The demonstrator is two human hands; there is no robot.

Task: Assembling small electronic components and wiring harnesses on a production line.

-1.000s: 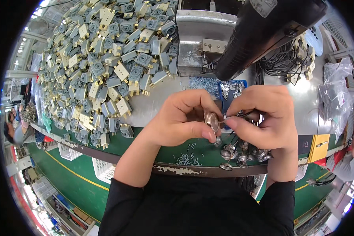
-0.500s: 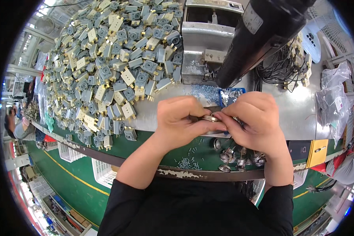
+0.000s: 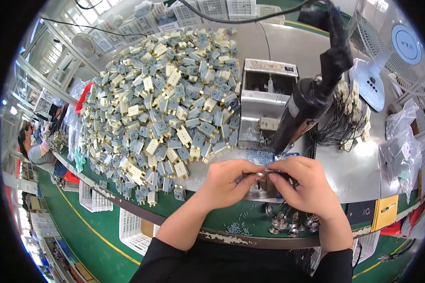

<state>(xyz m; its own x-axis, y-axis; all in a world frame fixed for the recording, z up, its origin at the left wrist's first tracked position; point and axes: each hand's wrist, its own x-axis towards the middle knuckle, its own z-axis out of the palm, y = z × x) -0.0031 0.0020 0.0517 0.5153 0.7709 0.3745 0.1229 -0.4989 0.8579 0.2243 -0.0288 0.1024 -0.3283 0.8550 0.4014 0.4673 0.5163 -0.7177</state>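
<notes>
My left hand (image 3: 229, 184) pinches a small round metal part (image 3: 260, 175) between thumb and forefinger. My right hand (image 3: 300, 183) is closed at its fingertips close beside that part; what it grips is mostly hidden by the fingers. Both hands are held together over the front of the metal worktop. Just beyond them, loose small screws (image 3: 257, 156) lie by a blue tray, partly covered by my right hand. Below my right hand, several round shiny metal parts (image 3: 288, 221) sit on the green strip, and a scatter of small screws (image 3: 239, 228) lies to their left.
A large heap of grey and cream plug-like parts (image 3: 165, 108) covers the left. Behind my hands stand a metal fixture (image 3: 262, 106) and a slanted black cylindrical tool (image 3: 295, 111). Rightward are bundled black cables (image 3: 333, 127), a fan (image 3: 403, 45), plastic bags (image 3: 403, 146) and a yellow notebook (image 3: 385, 212).
The view has tilted up, so the bench and hands appear lower. My hands remain together, with the fingers shifted slightly around the small metal part.
</notes>
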